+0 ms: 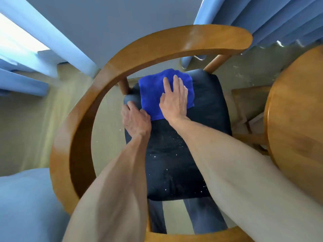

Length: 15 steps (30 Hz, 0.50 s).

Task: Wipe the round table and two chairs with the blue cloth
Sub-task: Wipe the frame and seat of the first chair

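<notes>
On the dark chair seat [176,154] your right hand [174,100] lies flat and spread on the blue cloth [152,91], hiding part of it. Your left hand [135,119] rests beside, fingertips unclear. At right, the round table [295,119] is cut off.

Bright blue terry cloth [155,95]: crumpled flat on the far part of the dark cushioned seat of the curved-armrest wooden chair [176,165]. Round wooden table [297,123]: just right of the chair, apparently bare
</notes>
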Each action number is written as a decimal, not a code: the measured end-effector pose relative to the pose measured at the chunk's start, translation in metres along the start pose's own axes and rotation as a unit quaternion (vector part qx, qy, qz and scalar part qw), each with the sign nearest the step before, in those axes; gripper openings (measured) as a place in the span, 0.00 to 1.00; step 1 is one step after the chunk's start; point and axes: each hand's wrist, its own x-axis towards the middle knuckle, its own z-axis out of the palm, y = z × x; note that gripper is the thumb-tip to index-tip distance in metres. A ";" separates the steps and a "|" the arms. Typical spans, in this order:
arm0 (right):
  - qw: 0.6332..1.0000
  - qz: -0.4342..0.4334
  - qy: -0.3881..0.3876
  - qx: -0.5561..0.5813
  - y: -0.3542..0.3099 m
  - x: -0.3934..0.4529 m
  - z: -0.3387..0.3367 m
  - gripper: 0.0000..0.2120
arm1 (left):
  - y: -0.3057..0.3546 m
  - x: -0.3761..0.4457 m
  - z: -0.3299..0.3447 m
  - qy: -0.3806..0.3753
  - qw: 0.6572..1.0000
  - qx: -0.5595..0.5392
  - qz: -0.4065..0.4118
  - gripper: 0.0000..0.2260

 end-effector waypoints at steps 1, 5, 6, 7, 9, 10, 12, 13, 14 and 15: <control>0.999 -0.029 -0.025 -0.018 0.001 -0.004 0.008 0.27 | -0.003 -0.002 0.003 0.009 1.000 0.011 0.019 0.14; 0.994 -0.086 -0.057 -0.045 0.007 -0.008 0.027 0.30 | -0.001 0.010 0.015 -0.007 0.999 0.025 0.036 0.23; 0.993 -0.092 -0.051 -0.049 0.007 -0.006 0.030 0.30 | 0.001 0.015 0.018 -0.017 0.998 0.035 0.046 0.24; 0.992 -0.099 -0.045 -0.058 0.007 -0.004 0.033 0.30 | 0.003 0.019 0.021 -0.025 0.996 0.050 0.068 0.25; 0.991 -0.115 -0.033 -0.064 0.007 0.003 0.037 0.29 | 0.007 0.025 0.026 -0.032 0.989 0.069 0.130 0.26; 0.991 -0.118 -0.031 -0.054 0.008 0.006 0.038 0.28 | 0.010 0.027 0.028 -0.040 0.985 0.071 0.149 0.27; 0.993 -0.114 -0.022 -0.026 0.014 0.011 0.040 0.26 | 0.014 0.030 0.032 -0.065 0.981 0.076 0.166 0.28; 0.993 -0.114 -0.015 -0.016 0.018 0.012 0.040 0.26 | 0.015 0.030 0.034 -0.074 0.980 0.082 0.167 0.29; 0.993 -0.119 -0.008 -0.011 0.023 0.014 0.041 0.25 | 0.016 0.030 0.036 -0.077 0.979 0.090 0.167 0.30; 0.992 -0.127 -0.003 -0.006 0.027 0.016 0.041 0.24 | 0.016 0.029 0.036 -0.077 0.978 0.096 0.169 0.31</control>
